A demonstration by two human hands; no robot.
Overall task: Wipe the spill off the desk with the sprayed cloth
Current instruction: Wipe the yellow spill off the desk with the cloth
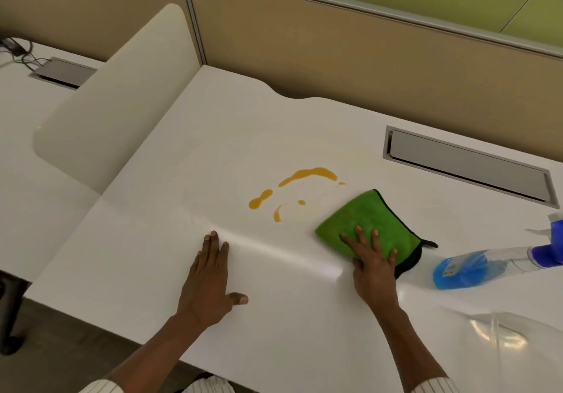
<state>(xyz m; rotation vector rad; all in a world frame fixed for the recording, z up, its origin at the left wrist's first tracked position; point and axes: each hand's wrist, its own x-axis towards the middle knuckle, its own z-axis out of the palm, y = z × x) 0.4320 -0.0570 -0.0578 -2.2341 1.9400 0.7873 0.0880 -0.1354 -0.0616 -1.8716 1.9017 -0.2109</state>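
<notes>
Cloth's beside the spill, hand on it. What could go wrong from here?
1. The orange spill lies in several separate streaks; one pass of the green cloth may miss some or smear them wider.
2. The spray bottle lies on its side near the right hand; a backstroke could knock it.
3. The left hand rests flat near the spill and might get smeared.

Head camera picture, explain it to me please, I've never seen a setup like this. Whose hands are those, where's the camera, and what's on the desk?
There is no machine here. A person wears one camera on the head, looking down at their own hands. The left hand lies flat on the white desk, holding nothing. The right hand presses flat on a folded green cloth. An orange spill sits left of and behind the cloth, apparently partly smeared. A blue spray bottle lies on its side to the right.
</notes>
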